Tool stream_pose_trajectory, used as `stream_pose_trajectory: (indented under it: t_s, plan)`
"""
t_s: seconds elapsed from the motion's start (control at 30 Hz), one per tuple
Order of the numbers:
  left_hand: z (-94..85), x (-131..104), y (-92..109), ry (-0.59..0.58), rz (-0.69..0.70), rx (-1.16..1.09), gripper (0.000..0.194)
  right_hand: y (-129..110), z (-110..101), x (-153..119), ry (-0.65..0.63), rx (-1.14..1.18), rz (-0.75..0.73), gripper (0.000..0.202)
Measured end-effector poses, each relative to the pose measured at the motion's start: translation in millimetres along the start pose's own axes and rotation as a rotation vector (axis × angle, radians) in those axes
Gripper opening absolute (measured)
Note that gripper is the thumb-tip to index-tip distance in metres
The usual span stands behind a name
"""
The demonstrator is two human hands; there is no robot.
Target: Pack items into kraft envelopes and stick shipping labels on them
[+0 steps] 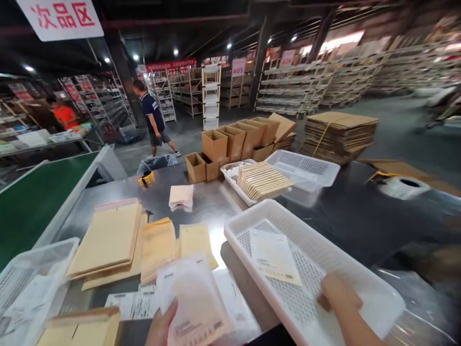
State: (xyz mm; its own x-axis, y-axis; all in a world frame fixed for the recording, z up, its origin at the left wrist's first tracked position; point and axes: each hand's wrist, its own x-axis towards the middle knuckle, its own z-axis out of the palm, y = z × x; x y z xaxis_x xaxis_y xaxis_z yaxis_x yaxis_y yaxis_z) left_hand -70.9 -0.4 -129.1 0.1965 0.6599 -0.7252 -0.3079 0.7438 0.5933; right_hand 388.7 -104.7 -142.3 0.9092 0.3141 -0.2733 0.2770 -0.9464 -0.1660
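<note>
At the bottom middle, my left hand (163, 323) is closed on a flat, pale pink-and-white printed packet (194, 300), with the thumb on its left edge. My right hand (340, 292) is over the right part of a white perforated plastic tray (264, 206); its fingers are curled but smeared by motion, so I cannot tell what they hold, if anything. A similar white-and-yellow packet (275, 254) lies in the tray, left of my right hand. Printed white labels (126, 303) lie beside my left hand, and padded yellow envelopes (158, 247) are stacked behind them.
Larger envelopes (111, 230) and a white bin (68, 250) are on the left, beside a green conveyor (39, 192). Behind stand open cardboard boxes (214, 144) and a tray of upright envelopes (264, 180). A person (153, 113) walks beyond the table.
</note>
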Motion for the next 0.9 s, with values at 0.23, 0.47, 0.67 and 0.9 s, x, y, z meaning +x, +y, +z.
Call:
stream_pose_trajectory:
  t_s: [0.23,0.47,0.67,0.9]
  plan:
    - [12.1,-14,5,-0.015,-0.027,-0.172,0.038,-47,-21,-33,0.023,0.239,-0.26,0.029]
    - [21.6,-10,-1,-0.095,0.07,-0.095,0.041,-154,35,-224,-0.616,0.765,-0.838,0.023]
    - [10.1,-16,1,-0.063,0.096,-0.072,0.038,-167,57,-270,-0.213,0.502,-0.836,0.009]
    - [-11.9,-5,-13,-0.06,0.211,0.238,0.036,-161,82,-263,-0.308,0.301,-0.693,0.015]
